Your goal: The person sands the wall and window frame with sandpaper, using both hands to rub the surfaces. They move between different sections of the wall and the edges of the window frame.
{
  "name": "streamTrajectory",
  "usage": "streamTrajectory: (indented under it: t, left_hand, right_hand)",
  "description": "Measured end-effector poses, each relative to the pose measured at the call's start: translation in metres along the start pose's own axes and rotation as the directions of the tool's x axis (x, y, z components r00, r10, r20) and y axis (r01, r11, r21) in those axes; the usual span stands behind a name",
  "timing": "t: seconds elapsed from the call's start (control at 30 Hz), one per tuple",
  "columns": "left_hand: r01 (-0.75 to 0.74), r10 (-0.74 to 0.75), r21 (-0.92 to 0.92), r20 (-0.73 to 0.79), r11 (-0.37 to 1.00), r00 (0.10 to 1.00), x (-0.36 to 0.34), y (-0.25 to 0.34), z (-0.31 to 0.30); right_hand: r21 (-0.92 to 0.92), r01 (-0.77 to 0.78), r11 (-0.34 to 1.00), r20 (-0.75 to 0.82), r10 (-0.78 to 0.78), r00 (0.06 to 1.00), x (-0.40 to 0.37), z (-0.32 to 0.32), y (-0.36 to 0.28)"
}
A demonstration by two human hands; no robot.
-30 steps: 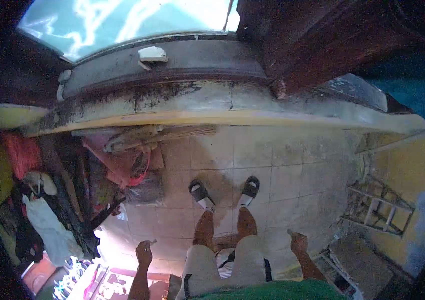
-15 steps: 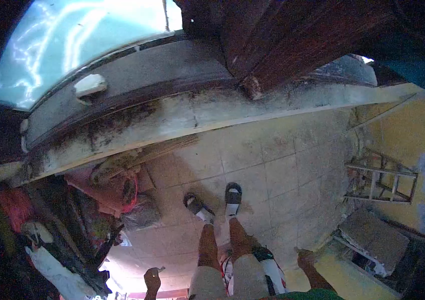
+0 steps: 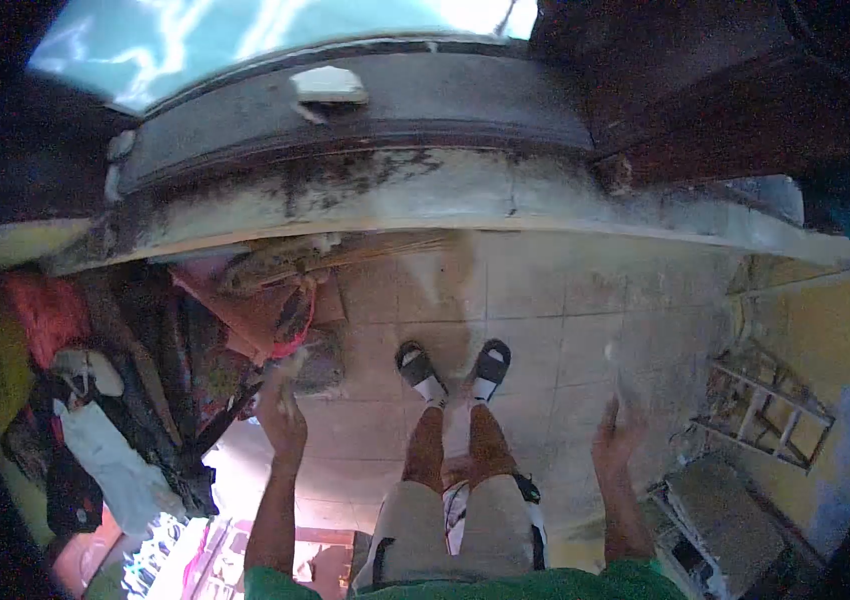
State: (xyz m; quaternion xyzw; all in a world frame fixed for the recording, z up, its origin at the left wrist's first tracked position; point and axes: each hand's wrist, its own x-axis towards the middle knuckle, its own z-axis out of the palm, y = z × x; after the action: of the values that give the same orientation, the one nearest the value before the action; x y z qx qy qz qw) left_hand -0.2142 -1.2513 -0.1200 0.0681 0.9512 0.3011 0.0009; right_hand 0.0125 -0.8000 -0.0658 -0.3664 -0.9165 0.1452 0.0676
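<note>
My left hand [image 3: 283, 415] is raised at the left of my body, over the floor near a pink-red cloth [image 3: 260, 320]. Its fingers are smeared, and whatever it may hold cannot be made out. On the other side, my right hand [image 3: 620, 437] is out over the tiles, also blurred, with a faint pale streak by its fingertips. Between the hands are my legs in light shorts [image 3: 410, 520] and my feet in dark slides [image 3: 490, 362] with white socks, standing on the tiled floor [image 3: 535, 400].
A stained ledge [image 3: 425, 200] crosses ahead below a window, with a white object [image 3: 330, 86] on the sill. Clothes and a white cloth [image 3: 115, 460] hang at left. At right are a metal ladder-like frame [image 3: 765, 410] and a box [image 3: 725, 515].
The view has turned and shifted. Both hands have moved forward, away from my body, and more of both forearms shows. The feet stand more evenly side by side.
</note>
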Motion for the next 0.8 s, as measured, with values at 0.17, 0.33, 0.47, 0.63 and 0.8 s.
streamTrajectory:
  t: [0.17,0.33,0.47,0.63,0.8]
  left_hand:
    - [-0.140,0.085,-0.196,-0.266,0.971,0.960,0.084,0.078,-0.056]
    - [0.079,-0.078,0.020,-0.080,0.997,0.994,-0.006,-0.007,-0.049]
    - [0.391,-0.392,0.025,0.074,0.920,0.917,-0.119,-0.046,-0.034]
    - [0.486,-0.492,0.079,0.103,0.870,0.864,-0.212,-0.079,-0.029]
    - [0.454,-0.461,0.095,0.059,0.886,0.886,-0.218,-0.063,-0.046]
  right_hand:
    - [0.237,0.359,0.903,-0.086,-0.349,0.933,0.084,-0.018,-0.117]
    - [0.369,0.158,0.916,0.330,-0.287,0.899,0.042,0.046,-0.063]
    - [0.233,-0.001,0.972,0.511,-0.122,0.851,-0.023,0.079,0.061]
    - [0.187,-0.080,0.979,0.630,-0.057,0.774,-0.047,0.064,0.138]
    - [0.153,0.015,0.988,0.625,-0.109,0.773,-0.019,0.036,0.122]
